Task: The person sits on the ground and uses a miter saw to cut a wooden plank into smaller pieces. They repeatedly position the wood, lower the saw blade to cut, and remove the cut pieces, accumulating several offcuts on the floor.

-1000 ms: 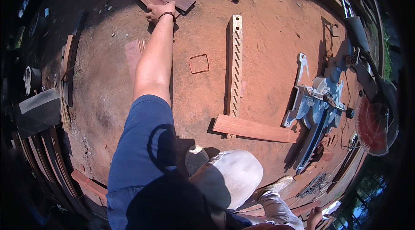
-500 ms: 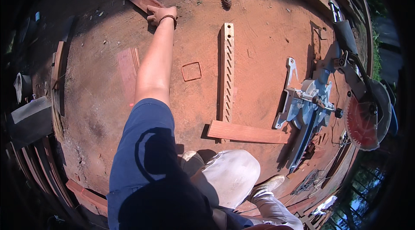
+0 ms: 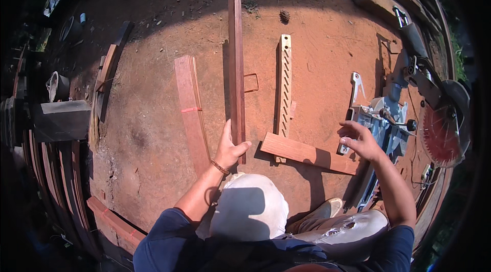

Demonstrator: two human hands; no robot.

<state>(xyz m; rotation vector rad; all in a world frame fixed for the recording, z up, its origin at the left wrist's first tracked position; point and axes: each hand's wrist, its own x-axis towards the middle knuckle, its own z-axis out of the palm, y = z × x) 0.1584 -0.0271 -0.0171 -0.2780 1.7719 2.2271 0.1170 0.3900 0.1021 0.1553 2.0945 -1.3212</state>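
My left hand (image 3: 232,144) grips a long reddish wooden board (image 3: 235,62) near its close end, turned on edge and pointing away from me. My right hand (image 3: 360,139) is raised beside the miter saw (image 3: 383,118), with thumb and fingers apart and nothing between them. Between the hands, a shorter reddish board (image 3: 302,151) lies across the near end of a pale slotted wooden bar (image 3: 284,88). Left of the held board is a banded stack of thin boards (image 3: 189,103).
A thin rectangular band (image 3: 251,82) lies on the dirt floor beside the held board. A pine cone (image 3: 285,16) sits beyond the slotted bar. The saw's toothed red blade (image 3: 437,136) stands at the right. A dark box (image 3: 61,120) and stacked planks (image 3: 56,190) are at the left.
My left hand has brought the long board from the far left floor to in front of me and turned it on edge. My right hand has come into view by the saw.
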